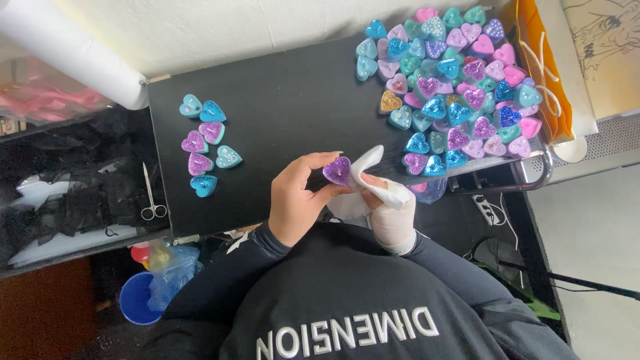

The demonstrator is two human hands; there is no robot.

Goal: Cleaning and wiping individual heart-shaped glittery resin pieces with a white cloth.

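Head view, looking down on the person from above. The left hand (297,200) holds a purple glitter heart (338,171) between thumb and fingertips (328,157) — the fingers are curled close around its edges, the sparkly face turned up. The right hand (390,217), in a white glove, is closed on a white cloth (369,175); the cloth touches the right side of the heart, so it looks like wiping is in progress. Both hands are just above the near edge of the black table (287,107).

Progress, as I judge it: a small group of seven hearts (205,143) — blue, teal, purple — lies apart on the left side of the table, approx. in two columns, maybe the finished ones. A big pile of hearts (453,87), pink, lilac, teal, blue, one gold, lies on the right side, well apart from the small group. So most pieces seem not done yet.

Other things: small scissors (152,197) on a lower shelf left of the table, an orange paper bag (543,67) beside the big pile, a white roll (73,50) at top left.
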